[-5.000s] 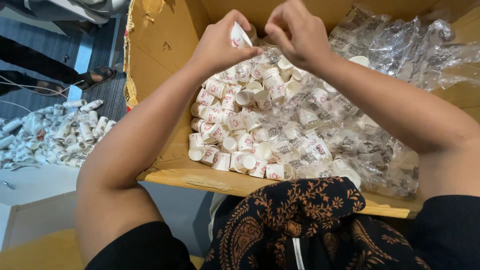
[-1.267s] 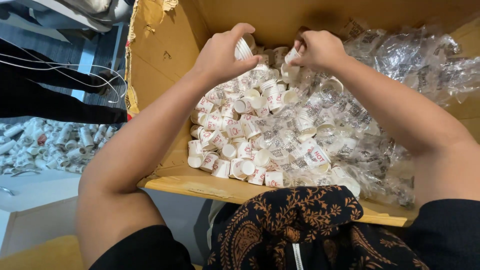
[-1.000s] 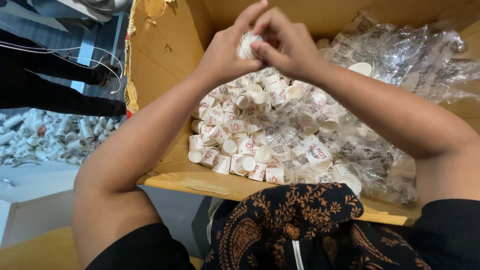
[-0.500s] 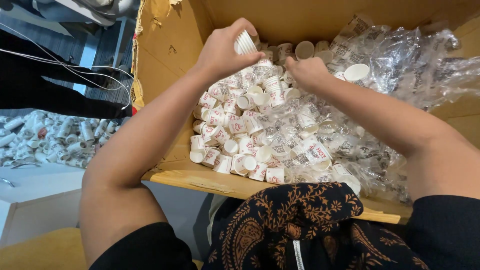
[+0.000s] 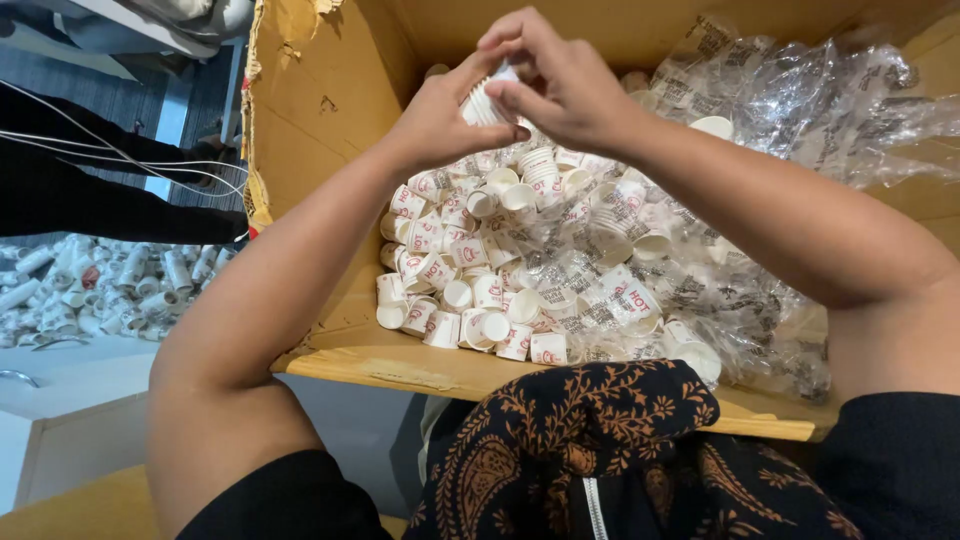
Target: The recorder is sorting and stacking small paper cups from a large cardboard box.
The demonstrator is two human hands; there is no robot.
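Left hand: the left hand point(image 5: 435, 120) is raised over the far end of the cardboard box point(image 5: 320, 110), fingers curled shut around a short stack of paper cups point(image 5: 482, 100).
Right hand: the right hand point(image 5: 560, 85) meets it from the other side, thumb and fingertips pinched on the top of the same stack.
Stack of cups: held in the air between both hands, above the loose cups; only a sliver of white rims shows between the fingers, so its height cannot be told.
Loose cups: small white cups with red print point(image 5: 470, 270) lie heaped along the box's left wall and near edge, some upright, some tipped.
Plastic wrap: crumpled clear wrap point(image 5: 800, 110) fills the right side of the box and covers more cups, hard to make out through it.
Box: its far wall and right side are cut off by the picture's edge.
Near edge: a dark patterned cloth point(image 5: 590, 450) hides part of the box's near rim.
Outside the box: at left lies another pile of cups point(image 5: 90, 285), blurred.
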